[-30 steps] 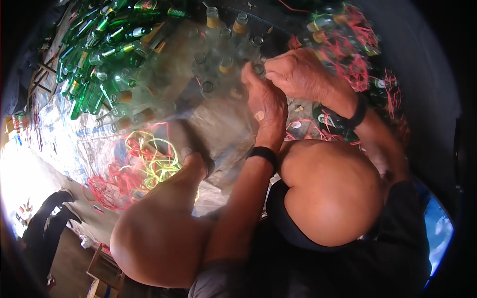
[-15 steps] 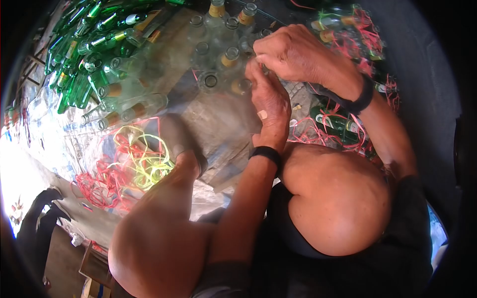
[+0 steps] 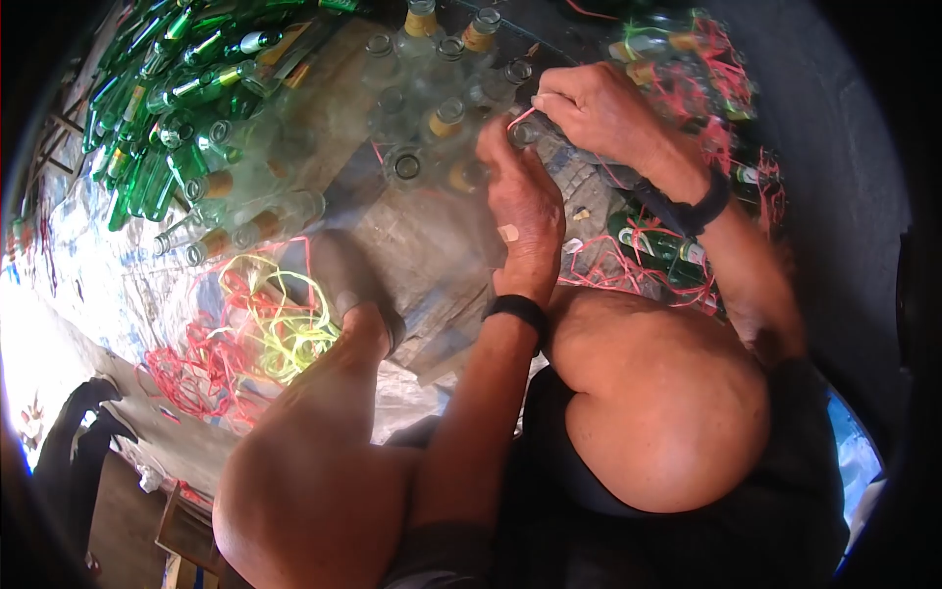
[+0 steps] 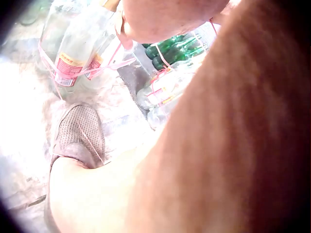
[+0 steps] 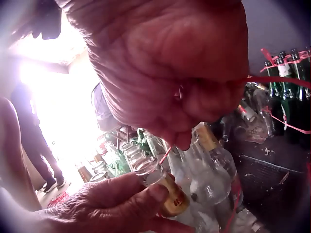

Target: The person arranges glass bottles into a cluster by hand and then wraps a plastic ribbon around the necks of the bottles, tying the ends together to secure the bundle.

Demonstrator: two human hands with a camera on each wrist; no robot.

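Pink string [image 3: 522, 117] runs taut between the two hands in the head view. My left hand [image 3: 527, 211] curls beside the bottle necks, with the string at its fingertips. In the right wrist view, the left hand [image 5: 112, 204] lies against a gold-labelled bottle neck [image 5: 174, 196]. My right hand [image 3: 608, 116] is up and to the right, pinching the string; its curled fingers [image 5: 182, 138] have string leaving on both sides. Clear glass bottles [image 3: 405, 167] stand grouped by the left hand. String circles red-labelled bottles [image 4: 68, 68] in the left wrist view.
Green bottles [image 3: 162, 137] are heaped at the upper left. Tangled yellow string [image 3: 294, 334] and pink string [image 3: 196, 373] lie by the left foot. Tied green bottles [image 3: 662, 250] are on the right, near the bent knee [image 3: 667, 393]. A person [image 5: 34, 126] stands in the background.
My hands were close together half a second ago; the right hand has moved slightly right and down from the left, with string visible between them. The head view has shifted since one second ago.
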